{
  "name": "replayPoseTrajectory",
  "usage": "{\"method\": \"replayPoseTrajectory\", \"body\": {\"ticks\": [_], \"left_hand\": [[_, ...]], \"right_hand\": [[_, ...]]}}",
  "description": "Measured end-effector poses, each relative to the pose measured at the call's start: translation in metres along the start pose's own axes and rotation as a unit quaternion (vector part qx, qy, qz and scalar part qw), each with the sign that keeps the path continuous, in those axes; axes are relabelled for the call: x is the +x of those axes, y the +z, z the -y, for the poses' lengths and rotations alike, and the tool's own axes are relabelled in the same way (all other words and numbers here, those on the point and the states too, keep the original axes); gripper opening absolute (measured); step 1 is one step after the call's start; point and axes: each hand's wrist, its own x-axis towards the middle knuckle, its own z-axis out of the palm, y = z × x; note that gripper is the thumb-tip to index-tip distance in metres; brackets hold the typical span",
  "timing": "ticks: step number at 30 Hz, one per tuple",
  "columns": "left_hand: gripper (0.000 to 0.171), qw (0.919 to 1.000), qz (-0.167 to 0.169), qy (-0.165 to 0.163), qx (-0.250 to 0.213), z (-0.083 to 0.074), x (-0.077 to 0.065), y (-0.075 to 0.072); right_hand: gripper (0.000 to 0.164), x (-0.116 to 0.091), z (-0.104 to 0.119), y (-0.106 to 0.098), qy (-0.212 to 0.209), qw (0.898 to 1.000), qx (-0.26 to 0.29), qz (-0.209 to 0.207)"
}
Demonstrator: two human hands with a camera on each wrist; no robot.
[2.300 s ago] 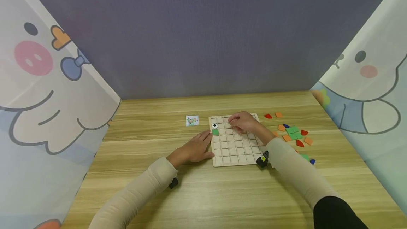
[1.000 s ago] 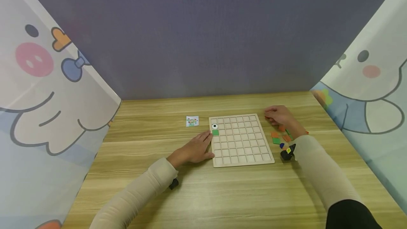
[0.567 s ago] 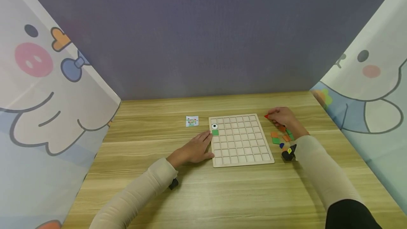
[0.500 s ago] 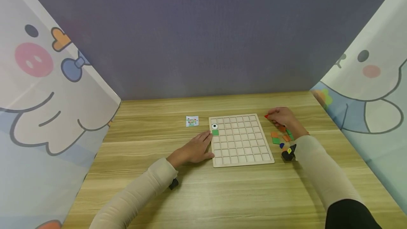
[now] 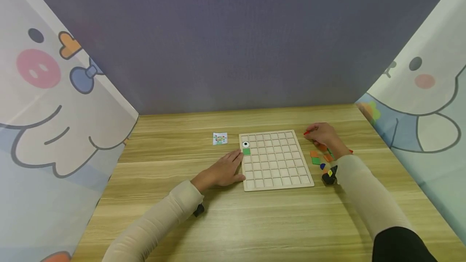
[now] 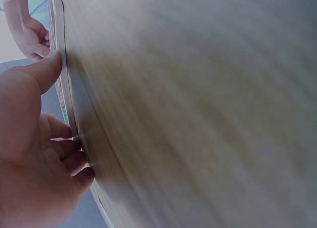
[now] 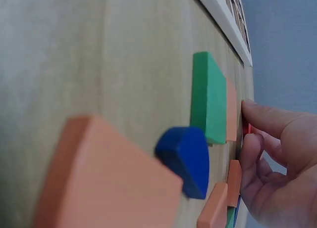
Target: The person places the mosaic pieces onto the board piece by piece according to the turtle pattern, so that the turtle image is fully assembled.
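Observation:
In the head view my right hand (image 5: 322,133) pinches a small red piece (image 5: 306,133) between thumb and fingers, close over the table past the board's far right corner. The right wrist view shows only a sliver of that red piece (image 7: 246,128); the fingers hide the rest. My left hand (image 5: 226,169) lies along the left edge of the wooden grid board (image 5: 278,189), its fingers and thumb touching the rim. A white tile with a black dot (image 5: 245,144) sits in the board's left column, and a green square tile (image 5: 246,151) sits just below it.
Right of the board lie loose pieces: an orange tile (image 5: 314,154), a green tile (image 5: 316,160), a blue piece (image 5: 322,166) and several more, partly under my right forearm. A small printed card (image 5: 220,138) lies left of the board. A grey panel (image 5: 233,51) stands behind the table.
My right hand has moved right, from over the board to the loose pieces, and now pinches the red piece, which has tilted slightly. My left hand and the board have stayed put.

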Motion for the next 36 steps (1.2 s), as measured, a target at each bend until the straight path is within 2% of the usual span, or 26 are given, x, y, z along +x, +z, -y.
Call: {"method": "replayPoseTrajectory", "body": {"ticks": [5, 10, 17, 22, 28, 36], "left_hand": [[0.086, 1.0000, 0.000, 0.000, 0.002, 0.000, 0.000, 0.000], [0.086, 1.0000, -0.002, 0.001, 0.005, 0.000, 0.000, 0.000], [0.086, 1.0000, -0.002, 0.002, 0.005, -0.001, 0.000, 0.000], [0.086, 1.0000, 0.001, 0.002, 0.001, -0.002, 0.000, 0.000], [0.086, 1.0000, -0.001, 0.000, -0.001, -0.002, -0.001, 0.001], [0.086, 1.0000, -0.005, 0.000, -0.002, -0.003, -0.003, 0.000]], "right_hand": [[0.043, -0.004, 0.001, 0.002, -0.005, 1.000, -0.016, -0.004], [0.038, -0.004, 0.000, 0.003, -0.035, 0.998, -0.049, -0.024], [0.039, -0.002, -0.001, 0.003, -0.031, 0.999, -0.021, -0.010], [0.043, -0.005, -0.001, 0.002, -0.036, 0.998, -0.032, -0.029], [0.039, -0.010, 0.002, 0.004, -0.047, 0.999, -0.019, -0.005], [0.042, -0.012, 0.015, 0.011, -0.060, 0.998, -0.016, 0.003]]}}
